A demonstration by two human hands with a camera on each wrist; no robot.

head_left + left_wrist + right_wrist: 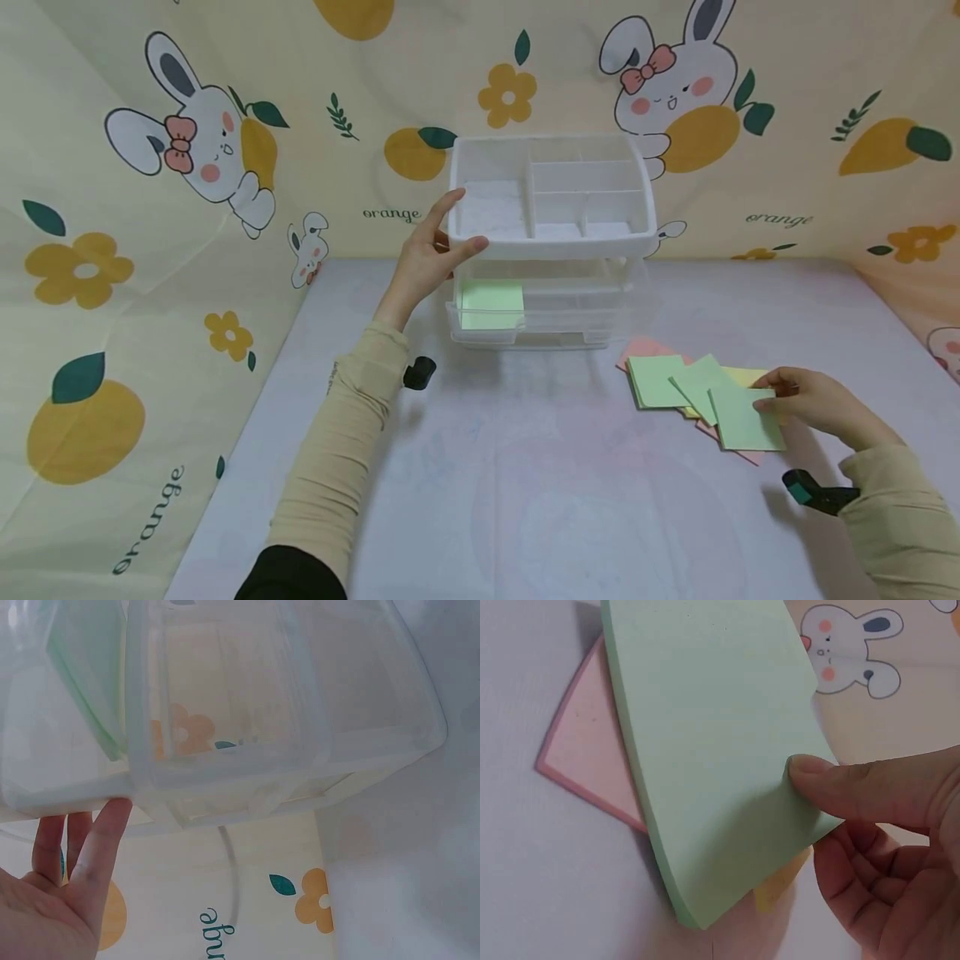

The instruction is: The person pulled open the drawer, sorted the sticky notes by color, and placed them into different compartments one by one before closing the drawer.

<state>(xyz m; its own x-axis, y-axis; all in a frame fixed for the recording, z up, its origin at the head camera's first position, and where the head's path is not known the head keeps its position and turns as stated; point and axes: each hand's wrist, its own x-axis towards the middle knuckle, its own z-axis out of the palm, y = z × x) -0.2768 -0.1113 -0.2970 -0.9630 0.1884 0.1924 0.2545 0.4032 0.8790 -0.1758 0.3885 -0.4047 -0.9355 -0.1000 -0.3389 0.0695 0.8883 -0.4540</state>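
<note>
A white plastic drawer organizer [551, 248] with a divided top tray stands at the back. My left hand [427, 254] grips its front left corner, thumb over the front rim and fingers at the side; the left wrist view shows those fingers [97, 851] against the organizer's edge. Behind the clear drawer front sits a green sticky note pad [491, 304]. On the right, my right hand [817, 404] pinches another green sticky note pad [712, 735] by its edge, thumb on top. This pad overlaps the pile of green, yellow and pink pads [656, 382] in the head view.
The pale tabletop [525, 483] runs back to a wall covering [300, 50] printed with rabbits and oranges. A black wrist device [420, 372] is on the left sleeve, another wrist device [817, 492] on the right.
</note>
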